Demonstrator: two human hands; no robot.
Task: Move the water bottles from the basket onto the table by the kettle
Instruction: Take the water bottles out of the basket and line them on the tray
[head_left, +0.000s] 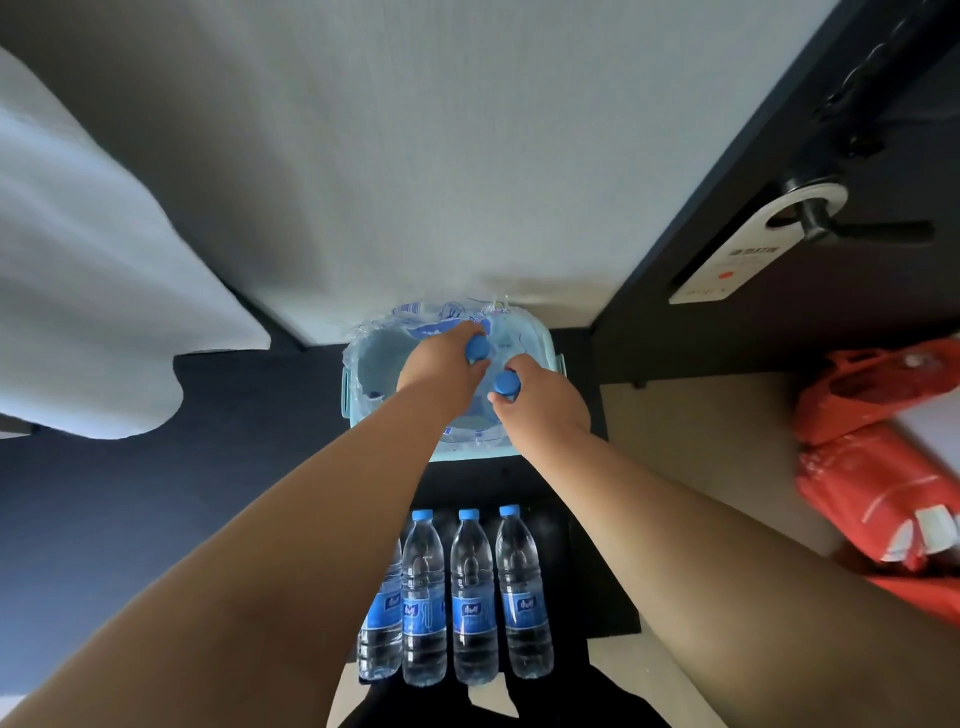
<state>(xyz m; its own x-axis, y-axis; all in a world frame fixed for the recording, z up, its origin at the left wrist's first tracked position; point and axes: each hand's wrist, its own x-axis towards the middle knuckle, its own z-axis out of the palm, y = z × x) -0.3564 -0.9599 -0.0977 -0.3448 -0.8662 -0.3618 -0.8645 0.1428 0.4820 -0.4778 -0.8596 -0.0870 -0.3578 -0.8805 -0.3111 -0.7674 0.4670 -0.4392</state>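
— Where are the water bottles just now?

— Two are down in the pale teal plastic basket (467, 456), which sits on the floor against the grey wall. Four more clear plastic water bottles with blue caps (470, 597) stand upright in a row on the dark counter (597, 571), nearer the person.

— And the hands?

— Both reach into the basket. The left hand (441, 366) has its fingers curled round the neck of one blue-capped bottle (478, 348). The right hand (545, 410) grips a second blue-capped bottle (507, 384) just beside it, the same way. Holding under the cap probably gives a sure pull up out of the torn clear wrapping (374, 332) lining the basket.

— Is the kettle there?

— Not in view. Red plastic bags (872, 467) lie off to the right, well apart. A white paper tag (753, 244) hangs on a dark door handle.
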